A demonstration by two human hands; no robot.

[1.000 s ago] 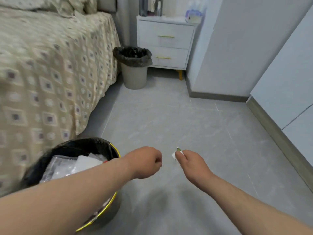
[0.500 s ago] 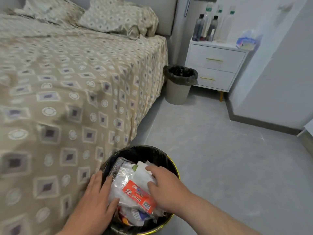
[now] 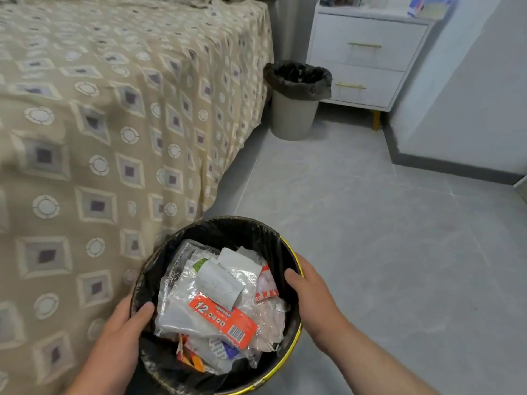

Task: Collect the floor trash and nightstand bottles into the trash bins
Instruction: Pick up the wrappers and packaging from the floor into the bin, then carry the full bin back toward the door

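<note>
My left hand [image 3: 117, 334] and right hand [image 3: 310, 295] grip opposite rims of the black-lined, yellow-edged trash bin [image 3: 228, 226] beside the bed [image 3: 114, 109]. It is packed with crumpled plastic wrappers [image 3: 222, 315]. Farther off, a beige bin [image 3: 293, 115] stands just beside the white nightstand [image 3: 368, 61].

The person is working bare-armed, the left hand [image 3: 119, 334] and the right hand [image 3: 310, 295] showing uncovered and both forearms [image 3: 370, 363] running bare to the view's lower edge.

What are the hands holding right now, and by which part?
Both grip the near trash bin by its rim: left hand on its left side, right hand on its right, thumbs inside.
</note>
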